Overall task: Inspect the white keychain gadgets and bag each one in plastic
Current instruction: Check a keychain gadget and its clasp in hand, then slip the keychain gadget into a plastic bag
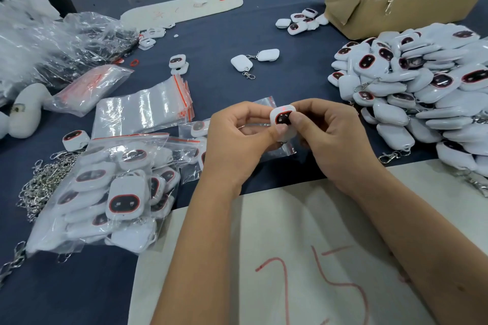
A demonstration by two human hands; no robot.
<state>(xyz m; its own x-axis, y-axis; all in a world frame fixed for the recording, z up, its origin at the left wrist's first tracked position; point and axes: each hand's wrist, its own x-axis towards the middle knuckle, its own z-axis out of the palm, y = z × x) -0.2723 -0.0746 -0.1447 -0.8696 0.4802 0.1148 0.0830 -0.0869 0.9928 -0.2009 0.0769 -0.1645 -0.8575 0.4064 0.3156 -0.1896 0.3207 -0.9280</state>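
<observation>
Both hands hold one white keychain gadget (283, 120) above the blue table, its dark red-rimmed face toward me and a small red light lit near its top. My left hand (237, 140) pinches its left side; my right hand (330, 137) grips its right side, thumb on the face. Under the hands lies a small clear zip bag (274, 152) with a red seal. A big heap of unbagged gadgets (422, 92) is piled at the right. Bagged gadgets (116, 192) lie at the left, and a stack of empty zip bags (148, 108) sits behind them.
A cardboard box (396, 10) with a red sign stands at the back right, several gadgets (301, 22) beside it. Two loose gadgets (253, 59) lie mid-table. Metal clasp chains (42, 185) pile at the left. Crumpled plastic (58, 45) fills the back left. A white sheet (290, 245) marked in red lies under my forearms.
</observation>
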